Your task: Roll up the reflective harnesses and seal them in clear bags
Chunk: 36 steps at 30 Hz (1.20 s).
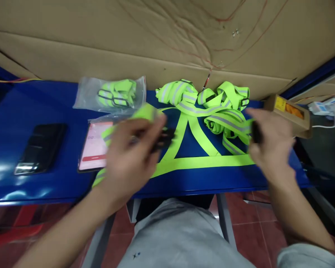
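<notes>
The left grip (132, 152) is pinching a black clip (165, 139), the right grip (275, 139) a dark piece (257, 132), seemingly holding the neon strap (195, 163) straight between them.

The glossy blue tabletop (201, 181) offers passage along its middle front edge. Bundled neon-yellow reflective fabric straps (170, 93) block its rear.

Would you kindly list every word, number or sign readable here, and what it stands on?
No words or numbers are clearly legible.
Phone screen: lettering too blurred to read, including on its red bar.
Yellow label on the cardboard box: print too blurred.
Grey shirt: small star-like mark, no readable letters.
</notes>
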{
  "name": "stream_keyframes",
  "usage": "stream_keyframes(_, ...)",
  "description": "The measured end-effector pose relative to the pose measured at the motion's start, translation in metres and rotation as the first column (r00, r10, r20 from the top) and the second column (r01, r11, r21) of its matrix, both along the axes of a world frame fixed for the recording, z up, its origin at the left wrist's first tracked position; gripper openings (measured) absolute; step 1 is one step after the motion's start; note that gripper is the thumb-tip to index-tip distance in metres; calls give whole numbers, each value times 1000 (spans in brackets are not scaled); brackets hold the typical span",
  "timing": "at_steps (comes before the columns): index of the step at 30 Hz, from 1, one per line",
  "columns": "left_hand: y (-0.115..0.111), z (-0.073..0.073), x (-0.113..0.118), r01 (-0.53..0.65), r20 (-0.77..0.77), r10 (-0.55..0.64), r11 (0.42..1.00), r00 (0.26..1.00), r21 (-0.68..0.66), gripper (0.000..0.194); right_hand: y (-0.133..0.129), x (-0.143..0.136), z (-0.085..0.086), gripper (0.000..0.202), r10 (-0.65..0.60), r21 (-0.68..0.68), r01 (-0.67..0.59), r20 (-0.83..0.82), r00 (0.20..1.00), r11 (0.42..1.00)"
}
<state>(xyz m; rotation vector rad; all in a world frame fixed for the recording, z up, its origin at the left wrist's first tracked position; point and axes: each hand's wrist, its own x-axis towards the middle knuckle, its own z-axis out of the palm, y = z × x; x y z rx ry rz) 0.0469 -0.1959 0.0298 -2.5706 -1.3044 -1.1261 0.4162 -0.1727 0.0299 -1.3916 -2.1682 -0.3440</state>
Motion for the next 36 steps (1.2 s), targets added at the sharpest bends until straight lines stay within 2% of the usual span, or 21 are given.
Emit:
stream_keyframes(1,7,-8,12,1,-57,4,996,998,87,50,6,-25,-3,85,146,-27,-145,21,989,989)
stream_keyframes(3,24,-25,36,38,-171,-1,976,985,213,47,17,-64,-13,83,290,-94,-287,14,957,953)
stream_keyframes(6,43,-47,53,66,-216,-9,964,976,259,45,29,-91,-32,75,318,-153,-321,-42,947,935)
stream_keyframes(11,48,-64,45,57,-239,24,945,971,323,51,31,-94,-54,78,307,-198,-332,-147,940,922)
stream_keyframes(19,43,-63,50,-5,-261,102,938,960,347,38,20,-103,-54,72,239,-222,-254,-91,967,942)
stream_keyframes(23,40,-60,51,-35,-251,131,935,959,353,36,17,-102,-52,80,214,-184,-229,-99,972,956)
stream_keyframes(26,39,-58,52,-33,-302,148,934,942,355,35,16,-101,-52,83,191,-180,-201,-71,979,963)
stream_keyframes(29,40,-57,51,-33,-363,174,931,916,364,38,17,-101,-51,78,184,-179,-188,-40,982,966)
stream_keyframes(36,52,-57,46,11,-420,149,935,895,354,40,23,-106,-47,72,135,-238,-116,67,989,964)
